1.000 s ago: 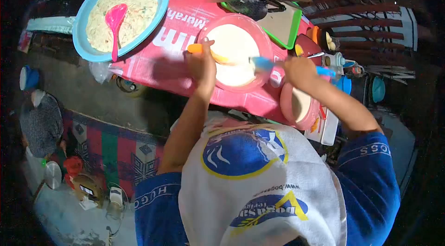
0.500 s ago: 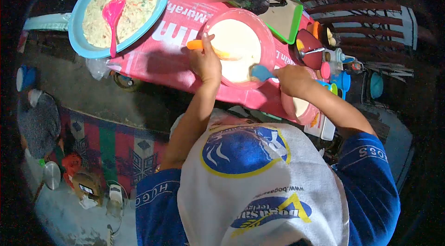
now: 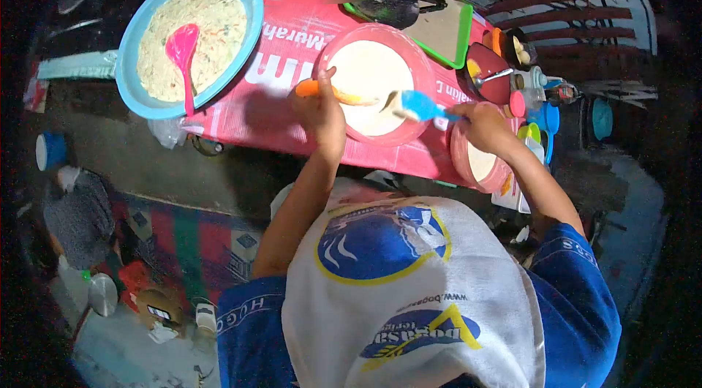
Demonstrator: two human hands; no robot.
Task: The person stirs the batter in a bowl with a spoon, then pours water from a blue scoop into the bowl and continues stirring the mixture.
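Pink-covered table (image 3: 409, 157): blue basin (image 3: 126, 55) with pink spoon (image 3: 181, 46) at left edge; left hand (image 3: 322, 119) grips orange utensil (image 3: 308, 87), tip rightward over pink bowl (image 3: 423, 70) by near edge; right hand (image 3: 484, 129) grips blue spatula (image 3: 423, 105), long axis running left from hand over pale mixture (image 3: 369, 66)

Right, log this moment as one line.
left hand: holding orange object | right hand: holding blue utensil | pink bowl: white mixture inside | blue basin: holds pale mixture, pink spoon
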